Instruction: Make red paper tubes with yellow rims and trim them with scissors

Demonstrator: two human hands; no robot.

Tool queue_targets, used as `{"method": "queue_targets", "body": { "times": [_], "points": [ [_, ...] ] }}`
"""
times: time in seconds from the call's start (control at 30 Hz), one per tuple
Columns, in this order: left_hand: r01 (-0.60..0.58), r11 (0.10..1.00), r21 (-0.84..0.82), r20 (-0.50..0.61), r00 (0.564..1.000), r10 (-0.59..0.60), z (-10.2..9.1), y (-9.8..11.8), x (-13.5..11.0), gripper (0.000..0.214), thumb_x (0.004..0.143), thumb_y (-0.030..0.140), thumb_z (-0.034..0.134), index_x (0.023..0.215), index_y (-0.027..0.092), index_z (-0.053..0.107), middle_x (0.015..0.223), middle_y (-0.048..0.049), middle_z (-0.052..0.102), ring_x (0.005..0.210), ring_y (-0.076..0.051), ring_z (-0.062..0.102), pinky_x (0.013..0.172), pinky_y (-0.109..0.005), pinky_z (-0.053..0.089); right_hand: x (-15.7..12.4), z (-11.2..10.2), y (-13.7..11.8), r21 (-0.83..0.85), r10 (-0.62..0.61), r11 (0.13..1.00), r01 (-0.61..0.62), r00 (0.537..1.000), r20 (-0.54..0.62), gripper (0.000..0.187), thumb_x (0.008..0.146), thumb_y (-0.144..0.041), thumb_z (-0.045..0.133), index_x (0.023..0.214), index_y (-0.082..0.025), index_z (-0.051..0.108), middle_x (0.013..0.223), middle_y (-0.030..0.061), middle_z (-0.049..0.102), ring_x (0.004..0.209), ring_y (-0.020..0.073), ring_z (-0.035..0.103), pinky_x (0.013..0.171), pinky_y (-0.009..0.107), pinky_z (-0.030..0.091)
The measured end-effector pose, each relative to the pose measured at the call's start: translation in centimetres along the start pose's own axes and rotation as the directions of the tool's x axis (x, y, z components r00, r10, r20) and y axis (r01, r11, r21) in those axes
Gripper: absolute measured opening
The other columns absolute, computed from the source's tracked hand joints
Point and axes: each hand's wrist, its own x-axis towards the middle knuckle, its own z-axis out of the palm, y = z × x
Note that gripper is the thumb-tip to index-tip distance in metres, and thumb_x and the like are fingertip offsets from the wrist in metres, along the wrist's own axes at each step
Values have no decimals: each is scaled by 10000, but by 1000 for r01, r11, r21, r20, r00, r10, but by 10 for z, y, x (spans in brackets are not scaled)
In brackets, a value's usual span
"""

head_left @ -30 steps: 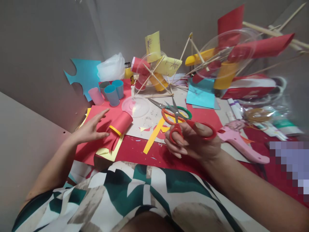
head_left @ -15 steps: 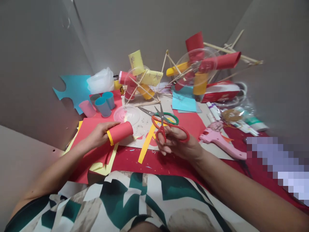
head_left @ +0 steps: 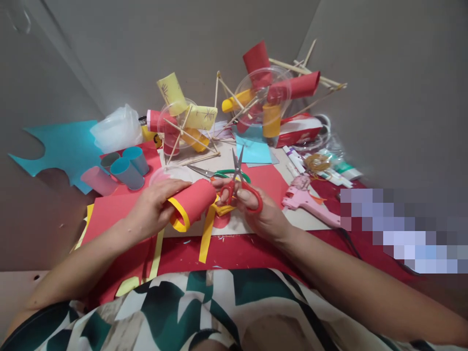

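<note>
My left hand (head_left: 157,202) is closed round a red paper tube (head_left: 199,200) whose near end has a yellow paper band (head_left: 180,218). In my right hand (head_left: 261,209) are red-handled scissors (head_left: 238,178), blades parted and pointing away from me. The right fingertips are close beside the tube's far end; whether they touch it I cannot tell. Under the hands hangs a yellow paper strip (head_left: 207,239) over the board's front edge. Behind the red scissors lies a second pair of scissors with green handles (head_left: 234,173), partly hidden.
Blue, grey and pink paper tubes (head_left: 127,173) stand at left near a cut blue sheet (head_left: 69,151). Two paper-and-stick wheels (head_left: 182,129) stand at the back. A pink glue gun (head_left: 310,207) lies right, near markers (head_left: 294,158). Red sheets (head_left: 113,219) cover the left side.
The view has turned right. My left hand has brought the red tube toward the right hand and tilted its banded end toward me. The scissors and tube are closer together.
</note>
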Motion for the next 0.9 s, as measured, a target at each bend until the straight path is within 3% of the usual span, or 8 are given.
{"method": "queue_targets", "body": {
  "times": [0.1,0.2,0.3,0.4,0.6,0.9],
  "points": [
    [83,992,-99,37,996,-80,6,-4,12,439,818,116,533,1205,179,730,1233,-113,772,1132,-267,731,974,-405,592,1,-2,3,19,54,998,-54,998,-25,417,847,-598,736,893,-185,761,1220,87,686,1065,215,638,950,346,534],
    [244,931,-271,77,970,-232,8,-10,21,412,792,170,562,1159,166,749,1217,-110,773,1110,-276,727,929,-389,594,3,-2,4,68,83,994,-79,995,-55,427,806,-620,769,939,-214,782,1230,72,709,1101,233,653,934,361,559],
    [421,780,-463,167,906,-389,9,-15,30,440,722,201,606,1137,148,744,1106,-100,786,952,-248,739,768,-322,589,7,-1,1,134,96,988,-82,991,-96,455,746,-643,811,977,-251,804,1247,60,719,1125,242,660,864,330,579],
    [514,630,-582,266,853,-450,10,-19,39,468,654,191,651,1112,143,731,926,-52,776,778,-183,706,676,-266,551,10,-2,-2,229,156,964,-135,985,-74,519,707,-674,821,1030,-269,802,1223,73,730,1093,256,677,818,337,595],
    [514,528,-676,296,845,-445,15,-14,55,446,629,212,764,1071,157,732,867,-12,762,767,-150,695,702,-246,553,12,-4,-3,378,211,905,-192,977,-9,582,702,-664,811,1130,-275,744,1328,81,667,1059,276,682,733,397,633],
    [418,634,-650,215,902,-375,30,-7,62,521,765,387,812,1217,177,662,1012,-49,740,739,-136,680,596,-232,563,16,-4,-5,558,323,802,-213,940,-106,519,733,-630,753,1005,-208,623,1028,96,731,1014,307,710,808,476,619]
  ]
}}
